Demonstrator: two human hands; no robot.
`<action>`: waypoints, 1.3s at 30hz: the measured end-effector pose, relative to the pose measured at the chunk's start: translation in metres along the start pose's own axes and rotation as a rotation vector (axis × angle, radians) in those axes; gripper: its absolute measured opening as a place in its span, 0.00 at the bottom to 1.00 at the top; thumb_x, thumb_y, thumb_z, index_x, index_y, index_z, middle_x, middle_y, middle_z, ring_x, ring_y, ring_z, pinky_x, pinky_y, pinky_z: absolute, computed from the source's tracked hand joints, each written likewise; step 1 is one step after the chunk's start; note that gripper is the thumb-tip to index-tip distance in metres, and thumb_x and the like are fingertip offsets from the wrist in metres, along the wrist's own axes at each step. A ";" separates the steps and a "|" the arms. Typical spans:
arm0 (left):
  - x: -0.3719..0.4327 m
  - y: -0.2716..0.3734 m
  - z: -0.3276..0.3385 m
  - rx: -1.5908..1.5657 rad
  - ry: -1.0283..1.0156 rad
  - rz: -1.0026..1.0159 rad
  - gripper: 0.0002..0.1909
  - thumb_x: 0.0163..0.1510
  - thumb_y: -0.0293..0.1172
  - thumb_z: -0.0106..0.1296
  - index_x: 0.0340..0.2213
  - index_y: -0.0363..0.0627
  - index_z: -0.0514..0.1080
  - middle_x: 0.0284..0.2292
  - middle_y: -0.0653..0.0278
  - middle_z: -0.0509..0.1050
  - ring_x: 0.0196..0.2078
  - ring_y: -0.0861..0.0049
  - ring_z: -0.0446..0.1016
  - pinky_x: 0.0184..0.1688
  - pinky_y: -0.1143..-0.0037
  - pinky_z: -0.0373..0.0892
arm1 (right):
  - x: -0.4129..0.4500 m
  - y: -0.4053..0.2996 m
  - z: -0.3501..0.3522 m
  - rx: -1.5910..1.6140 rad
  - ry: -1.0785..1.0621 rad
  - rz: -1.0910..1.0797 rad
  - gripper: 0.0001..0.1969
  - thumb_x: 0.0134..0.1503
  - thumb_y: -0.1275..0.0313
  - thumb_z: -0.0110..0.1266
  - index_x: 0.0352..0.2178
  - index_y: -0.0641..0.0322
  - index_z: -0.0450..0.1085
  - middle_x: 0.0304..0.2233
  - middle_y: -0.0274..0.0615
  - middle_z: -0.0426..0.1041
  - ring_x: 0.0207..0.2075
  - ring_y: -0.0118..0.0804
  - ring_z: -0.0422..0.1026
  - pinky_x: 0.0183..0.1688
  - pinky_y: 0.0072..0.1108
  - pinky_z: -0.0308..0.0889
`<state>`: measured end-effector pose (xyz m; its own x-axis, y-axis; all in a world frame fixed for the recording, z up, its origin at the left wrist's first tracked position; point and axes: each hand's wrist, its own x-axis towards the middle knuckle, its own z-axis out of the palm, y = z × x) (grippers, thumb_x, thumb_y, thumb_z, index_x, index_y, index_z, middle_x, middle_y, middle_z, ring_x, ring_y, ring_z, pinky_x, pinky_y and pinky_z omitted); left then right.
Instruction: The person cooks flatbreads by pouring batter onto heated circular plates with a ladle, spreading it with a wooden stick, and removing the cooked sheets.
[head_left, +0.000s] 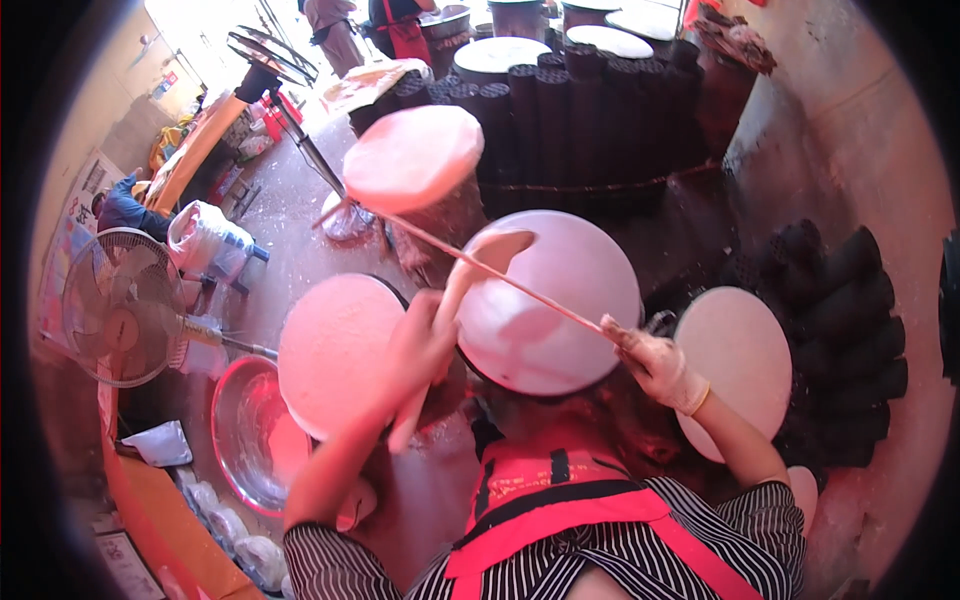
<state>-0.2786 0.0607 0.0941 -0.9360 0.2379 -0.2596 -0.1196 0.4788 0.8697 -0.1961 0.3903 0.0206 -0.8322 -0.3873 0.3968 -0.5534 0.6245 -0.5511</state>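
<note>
My left hand (424, 330), blurred by motion, is closed around a soft pale mass that looks like dough (484, 262); one lobe stretches up and right, another hangs below the hand. My right hand (660, 367), in a pale glove with a yellow cuff, grips one end of a thin wooden stick (555, 301). The stick slants up and left across the view, over a round griddle (559, 352) with a pale surface. Left of it is a round surface (337, 337) with a pale coating. Near the stick's far end lies a stack of thin round pale sheets (412, 154).
Honeycomb coal briquettes stand in rows ahead (577, 127) and at right (847, 300). Beside my right arm is a pale round disc (739, 360). A metal basin (229, 435) and a standing fan (124, 307) are at left. People are at the top and far left.
</note>
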 end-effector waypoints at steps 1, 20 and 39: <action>0.014 0.006 0.023 0.251 0.092 0.156 0.11 0.50 0.28 0.47 0.35 0.34 0.64 0.20 0.51 0.71 0.16 0.69 0.72 0.19 0.71 0.66 | -0.013 -0.006 -0.019 -0.128 -0.159 0.152 0.29 0.53 0.78 0.44 0.57 0.46 0.55 0.40 0.48 0.70 0.33 0.51 0.71 0.34 0.33 0.68; 0.124 -0.030 0.261 0.263 0.410 0.374 0.12 0.38 0.27 0.51 0.27 0.38 0.64 0.21 0.48 0.71 0.26 0.50 0.71 0.31 0.63 0.66 | -0.135 0.041 0.101 0.440 0.499 0.815 0.23 0.59 0.69 0.42 0.56 0.62 0.56 0.57 0.46 0.58 0.59 0.38 0.57 0.58 0.21 0.52; 0.011 -0.088 0.109 -0.848 -0.085 -0.335 0.07 0.56 0.32 0.44 0.26 0.47 0.60 0.15 0.76 0.54 0.12 0.89 0.53 0.13 0.85 0.51 | -0.015 0.069 0.180 0.832 0.641 0.969 0.18 0.58 0.65 0.46 0.51 0.38 0.64 0.13 0.25 0.55 0.08 0.21 0.51 0.10 0.16 0.48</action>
<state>-0.2419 0.1128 -0.0308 -0.7851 0.2763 -0.5543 -0.6148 -0.2393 0.7515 -0.2279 0.3175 -0.1554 -0.8518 0.4630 -0.2449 0.1696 -0.1986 -0.9653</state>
